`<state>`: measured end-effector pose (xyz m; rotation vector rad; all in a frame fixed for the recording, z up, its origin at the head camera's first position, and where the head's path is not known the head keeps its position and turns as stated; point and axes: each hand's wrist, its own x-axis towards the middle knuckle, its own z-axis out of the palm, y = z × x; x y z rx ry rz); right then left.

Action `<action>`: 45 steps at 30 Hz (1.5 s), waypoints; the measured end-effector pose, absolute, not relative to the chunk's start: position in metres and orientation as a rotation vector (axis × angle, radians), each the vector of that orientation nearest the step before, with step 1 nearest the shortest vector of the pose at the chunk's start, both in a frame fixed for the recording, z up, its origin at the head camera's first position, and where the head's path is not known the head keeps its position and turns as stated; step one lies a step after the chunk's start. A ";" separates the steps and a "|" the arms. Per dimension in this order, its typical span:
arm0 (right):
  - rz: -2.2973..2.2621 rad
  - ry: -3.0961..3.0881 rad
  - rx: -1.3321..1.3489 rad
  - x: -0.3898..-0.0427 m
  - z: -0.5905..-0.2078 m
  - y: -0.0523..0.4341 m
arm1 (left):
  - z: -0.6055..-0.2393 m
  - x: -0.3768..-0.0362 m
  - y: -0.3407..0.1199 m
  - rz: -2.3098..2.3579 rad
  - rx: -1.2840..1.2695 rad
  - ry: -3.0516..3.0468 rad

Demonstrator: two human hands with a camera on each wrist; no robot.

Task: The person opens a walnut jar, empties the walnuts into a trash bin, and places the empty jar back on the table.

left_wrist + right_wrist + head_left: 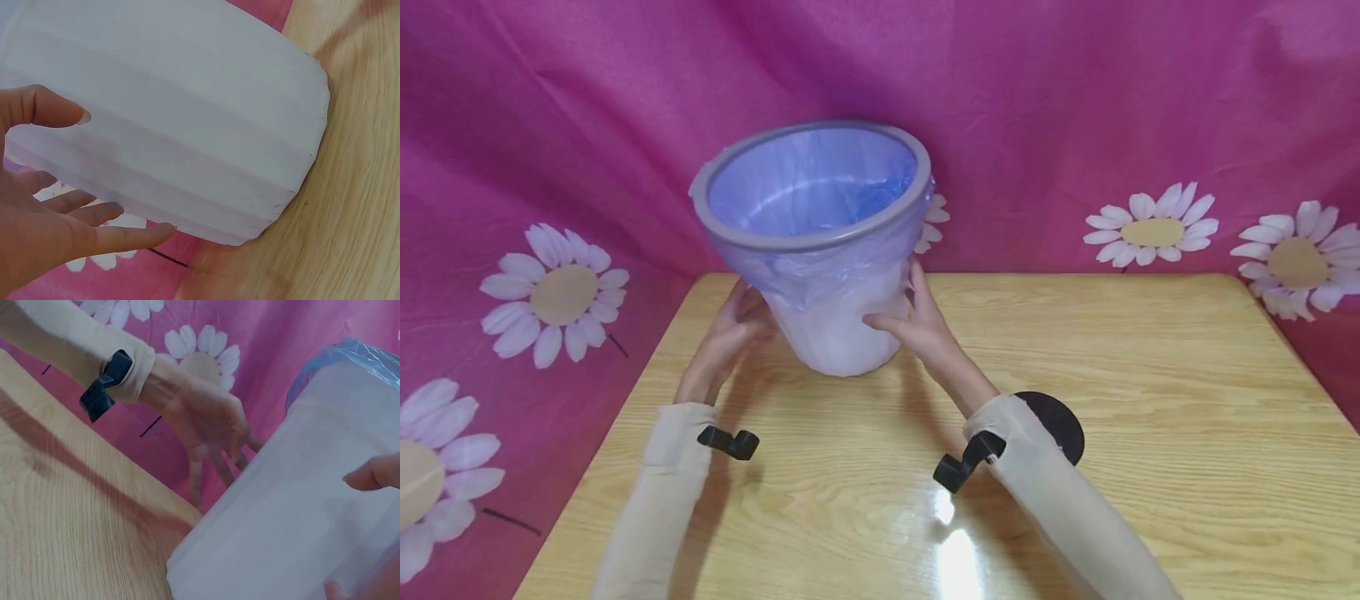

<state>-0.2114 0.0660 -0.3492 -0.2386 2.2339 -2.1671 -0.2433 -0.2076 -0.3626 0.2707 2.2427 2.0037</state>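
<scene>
A white waste bin (835, 337) stands at the back left of the table, lined with a translucent blue bag (805, 196). A grey ring (820, 242) circles its mouth, and the bag's edge hangs down outside over the upper wall. My left hand (726, 337) is at the bin's left side; the left wrist view shows its thumb (56, 107) and spread fingers beside the ribbed wall. On the other side is my right hand (917, 329), thumb stretched across the front of the wall and fingers partly hidden behind it.
Under my right forearm lies a black round object (1054, 425), partly covered by the sleeve. The wood-grain table (1150, 400) meets a pink cloth (1037, 125) with daisies at the back and left. Each wrist carries a black bracket (730, 442).
</scene>
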 end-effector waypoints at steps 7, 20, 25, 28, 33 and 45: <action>-2.236 2.228 -0.136 -0.204 -0.349 0.076 | -0.369 -0.240 -0.193 2.062 0.330 2.200; -2.311 2.256 -0.046 -0.199 -0.345 0.095 | -0.368 -0.238 -0.167 2.105 0.420 2.180; -2.310 2.275 -0.023 -0.197 -0.344 0.105 | -0.367 -0.236 -0.156 2.078 0.400 2.218; -2.313 2.288 0.000 -0.194 -0.344 0.110 | -0.368 -0.234 -0.149 2.056 0.390 2.250; -2.358 2.286 0.035 -0.189 -0.344 0.117 | -0.369 -0.232 -0.139 2.037 0.389 2.273; -2.337 2.383 0.186 -0.187 -0.346 0.145 | -0.369 -0.232 -0.112 2.072 0.433 2.191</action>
